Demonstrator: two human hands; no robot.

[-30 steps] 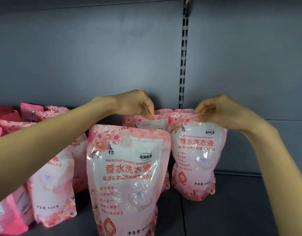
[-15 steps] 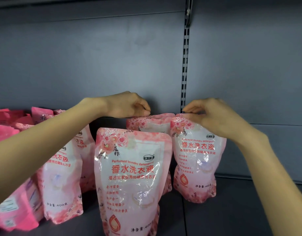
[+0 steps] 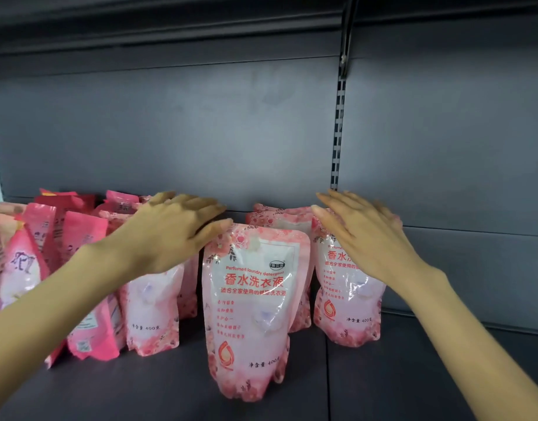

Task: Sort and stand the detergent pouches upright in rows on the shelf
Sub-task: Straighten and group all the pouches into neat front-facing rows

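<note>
The front pouch [image 3: 252, 308] stands upright mid-shelf [image 3: 383, 384], with the right pouch [image 3: 349, 299] farther back and a rear pouch [image 3: 280, 217] between them. The left hand [image 3: 173, 232] and right hand [image 3: 362, 235] hover by their tops, fingers straight, gripping nothing. Darker pink pouches [image 3: 85, 268] crowd the left.
</note>
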